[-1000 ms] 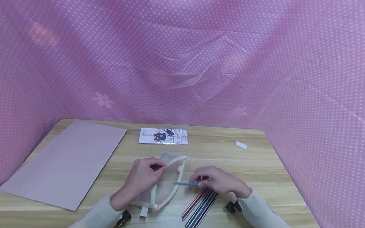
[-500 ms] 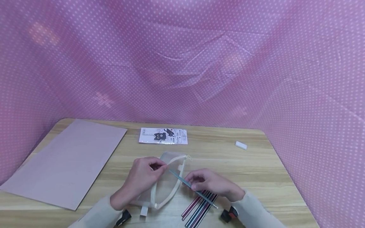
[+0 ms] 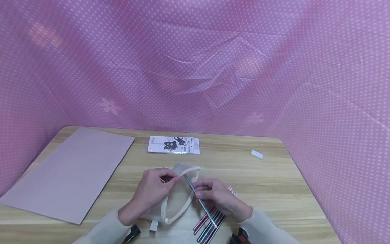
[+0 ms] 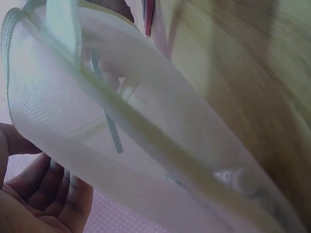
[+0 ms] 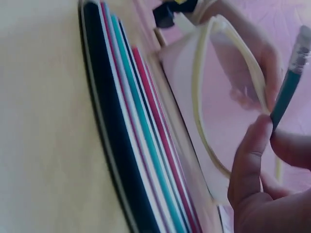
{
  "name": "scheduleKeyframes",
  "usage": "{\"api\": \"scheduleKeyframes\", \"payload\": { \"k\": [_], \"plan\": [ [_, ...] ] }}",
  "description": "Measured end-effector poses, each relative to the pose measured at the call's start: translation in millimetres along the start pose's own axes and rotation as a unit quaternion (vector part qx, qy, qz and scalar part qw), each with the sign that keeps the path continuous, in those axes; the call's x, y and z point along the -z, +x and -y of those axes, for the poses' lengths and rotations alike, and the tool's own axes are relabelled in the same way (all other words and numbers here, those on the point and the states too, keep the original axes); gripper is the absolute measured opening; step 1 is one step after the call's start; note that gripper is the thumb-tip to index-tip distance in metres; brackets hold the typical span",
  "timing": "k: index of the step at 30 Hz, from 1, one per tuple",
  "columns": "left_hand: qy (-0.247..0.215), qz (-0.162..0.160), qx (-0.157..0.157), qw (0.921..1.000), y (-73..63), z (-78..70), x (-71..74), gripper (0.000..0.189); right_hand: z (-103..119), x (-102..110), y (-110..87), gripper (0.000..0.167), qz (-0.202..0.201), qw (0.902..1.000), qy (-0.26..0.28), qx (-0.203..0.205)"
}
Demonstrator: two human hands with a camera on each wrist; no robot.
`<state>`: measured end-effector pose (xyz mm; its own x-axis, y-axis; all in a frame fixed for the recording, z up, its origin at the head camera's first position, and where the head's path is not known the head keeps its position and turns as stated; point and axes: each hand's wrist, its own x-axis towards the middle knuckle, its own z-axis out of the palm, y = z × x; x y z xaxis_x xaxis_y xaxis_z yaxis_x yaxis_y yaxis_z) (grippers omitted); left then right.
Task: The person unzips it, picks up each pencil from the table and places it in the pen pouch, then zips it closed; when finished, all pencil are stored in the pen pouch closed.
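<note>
My left hand (image 3: 153,189) pinches one edge of a sheer, zippered pencil pouch (image 3: 185,207), holding its mouth wide. Between thumb and fingertips, my right hand (image 3: 217,200) grips a teal pencil (image 3: 208,214). The white eraser end points back toward me, and the other end reaches over the pouch opening. Through the mesh in the left wrist view, part of the pencil (image 4: 114,133) shows as a dark rod. The right wrist view shows the eraser and metal band of the pencil (image 5: 286,92) above my fingers. Several striped pencils (image 3: 204,234) lie beneath my right hand.
A ruler set (image 3: 173,145) in a printed packet lies behind the pouch. A white eraser (image 3: 257,154) is at the back right. A large pale pink board (image 3: 71,173) covers the left side of the wooden table (image 3: 268,210). Polka-dot cloth (image 3: 195,67) hangs behind.
My right hand has shifted left toward the pouch and turned the pencil from lying crosswise to slanting, its far end now over the opening. My left hand stays in place on the pouch edge.
</note>
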<state>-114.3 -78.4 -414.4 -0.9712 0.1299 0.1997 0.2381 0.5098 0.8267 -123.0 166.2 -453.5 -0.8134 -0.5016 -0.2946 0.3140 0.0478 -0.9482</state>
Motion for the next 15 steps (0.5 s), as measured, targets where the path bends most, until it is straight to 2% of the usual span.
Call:
{"api": "scheduleKeyframes", "payload": {
  "k": [6, 11, 15],
  "plan": [
    [0.002, -0.004, -0.001, 1.0, -0.1, -0.4, -0.5, 0.008, 0, -15, -0.6, 0.05, -0.024, 0.9979, 0.061, 0.003],
    [0.005, -0.005, -0.003, 1.0, 0.3, -0.2, -1.2, 0.007, 5, -23, -2.5, 0.051, -0.057, 0.996, 0.069, 0.007],
    [0.01, -0.008, -0.003, 0.9999, 0.8, -0.3, -1.7, 0.007, 6, -27, 0.7, 0.051, -0.067, 0.9938, 0.088, 0.009]
  ]
}}
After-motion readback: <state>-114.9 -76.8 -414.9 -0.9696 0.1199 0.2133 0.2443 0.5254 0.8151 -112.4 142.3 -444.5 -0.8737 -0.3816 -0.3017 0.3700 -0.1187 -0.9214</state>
